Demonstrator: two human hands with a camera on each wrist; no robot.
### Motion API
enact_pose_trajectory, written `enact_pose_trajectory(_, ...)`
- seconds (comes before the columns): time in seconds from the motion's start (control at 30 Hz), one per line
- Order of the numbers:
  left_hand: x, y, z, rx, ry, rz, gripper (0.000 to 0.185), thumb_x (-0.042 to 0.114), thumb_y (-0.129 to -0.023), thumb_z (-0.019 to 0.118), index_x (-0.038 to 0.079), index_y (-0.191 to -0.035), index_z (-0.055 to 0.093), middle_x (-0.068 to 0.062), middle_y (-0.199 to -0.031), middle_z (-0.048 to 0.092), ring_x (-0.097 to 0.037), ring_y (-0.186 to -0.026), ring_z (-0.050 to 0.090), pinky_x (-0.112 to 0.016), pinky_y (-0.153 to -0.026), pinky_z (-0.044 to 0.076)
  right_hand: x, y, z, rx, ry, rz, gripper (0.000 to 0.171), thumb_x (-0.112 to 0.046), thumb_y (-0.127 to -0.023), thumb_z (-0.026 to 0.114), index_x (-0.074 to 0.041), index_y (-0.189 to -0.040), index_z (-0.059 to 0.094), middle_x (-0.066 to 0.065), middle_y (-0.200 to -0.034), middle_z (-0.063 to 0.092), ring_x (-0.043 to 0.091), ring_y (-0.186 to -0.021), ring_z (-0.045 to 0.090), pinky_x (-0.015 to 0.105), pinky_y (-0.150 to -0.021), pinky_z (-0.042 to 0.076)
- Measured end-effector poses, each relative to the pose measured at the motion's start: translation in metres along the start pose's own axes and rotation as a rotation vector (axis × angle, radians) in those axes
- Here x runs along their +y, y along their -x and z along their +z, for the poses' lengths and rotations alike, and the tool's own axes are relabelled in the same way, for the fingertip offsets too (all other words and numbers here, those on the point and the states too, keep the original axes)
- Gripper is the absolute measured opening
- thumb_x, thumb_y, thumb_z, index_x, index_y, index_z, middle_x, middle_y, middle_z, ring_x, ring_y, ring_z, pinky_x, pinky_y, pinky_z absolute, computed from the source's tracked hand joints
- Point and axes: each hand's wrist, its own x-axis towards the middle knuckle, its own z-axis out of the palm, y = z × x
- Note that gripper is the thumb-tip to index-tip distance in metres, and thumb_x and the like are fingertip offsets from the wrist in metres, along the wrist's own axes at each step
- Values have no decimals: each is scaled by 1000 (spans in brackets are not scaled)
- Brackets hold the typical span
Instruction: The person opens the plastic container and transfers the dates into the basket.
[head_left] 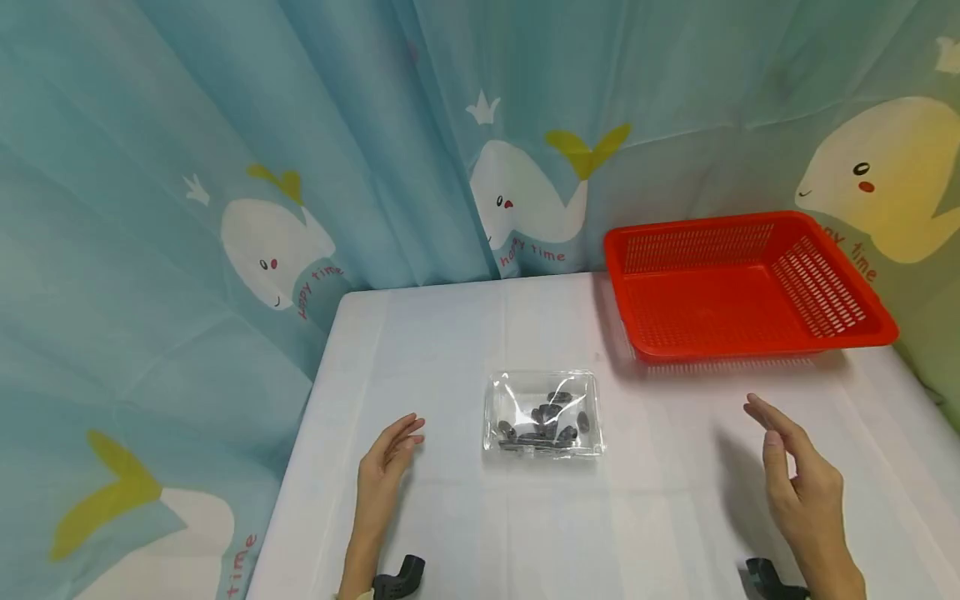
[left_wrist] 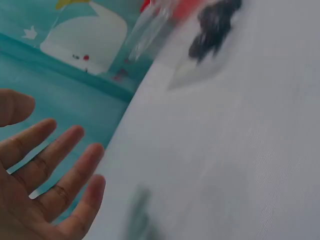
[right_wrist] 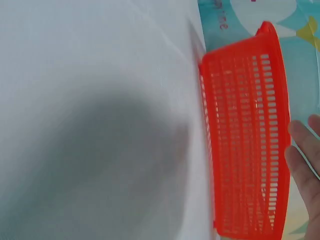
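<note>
Two hands: both float over the table (head_left: 450, 533), and both hold nothing.
Left hand (head_left: 386, 467): fingers are straight and loose, just left of the bag (head_left: 543, 414), not touching it.
Right hand (head_left: 798, 483): fingers are loose too, well to the right of the bag, in front of the basket (head_left: 742, 287).
Bag: it is clear, with small dark bits (head_left: 543, 421) inside, and lies flat in the middle of the table between the hands.
Basket: it is red, sits at the far right of the table, and nothing shows inside.
Done so far: I think nothing yet, since the bag lies untouched.
Left to do: picking up the bag, and all that comes after.
Behind: blue curtain (head_left: 187, 167) with whales.
</note>
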Motion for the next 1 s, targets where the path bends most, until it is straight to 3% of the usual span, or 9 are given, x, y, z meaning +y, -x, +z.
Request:
enact_pose_trajectory(0.13,-3,-9,17,-78,172,-87,41,13,-106,59,4,-147,56,-17,-140,66,-11,-113,70,-24,-95,59,-4,2,8,-57,-26,61,40,5,-103,51,-3,-140,64,-6,-135,72,-9,-128,60,2,-108,39)
enact_pose_trajectory(0.3,-6,-15,37,-144,303,-213,45,13,-106,57,5,-150,51,-21,-142,62,-16,-110,71,-29,-93,62,-13,5,22,-160,-98,128,43,9,-102,52,-5,-142,62,-13,-133,71,-9,-119,64,1,-104,41)
enact_pose_trajectory(0.5,-9,-18,53,-187,362,-279,47,18,-108,56,3,-152,48,-24,-141,60,-21,-109,70,-30,-93,63,-17,10,43,-323,-264,201,44,10,-103,52,-2,-145,57,3,-137,70,2,-117,69,8,-105,48)
enact_pose_trajectory(0.67,-8,-23,62,-219,388,-293,49,19,-107,58,3,-152,48,-25,-142,59,-18,-106,70,-31,-91,64,-20,12,61,-368,-320,209,44,10,-102,54,-2,-144,57,14,-133,71,2,-118,69,8,-105,47)
enact_pose_trajectory(0.8,-7,-26,69,-255,400,-312,51,22,-107,60,3,-152,48,-22,-141,58,-14,-103,66,-29,-89,64,-22,13,76,-410,-408,214,44,11,-102,54,4,-145,53,8,-139,68,1,-120,68,10,-101,51)
enact_pose_trajectory(1.0,-8,-28,78,-282,445,-355,53,22,-105,63,2,-152,49,-13,-140,60,-11,-105,64,-25,-82,61,-31,11,94,-513,-713,324,47,11,-104,49,18,-148,36,-8,-139,66,3,-117,69,22,-92,61)
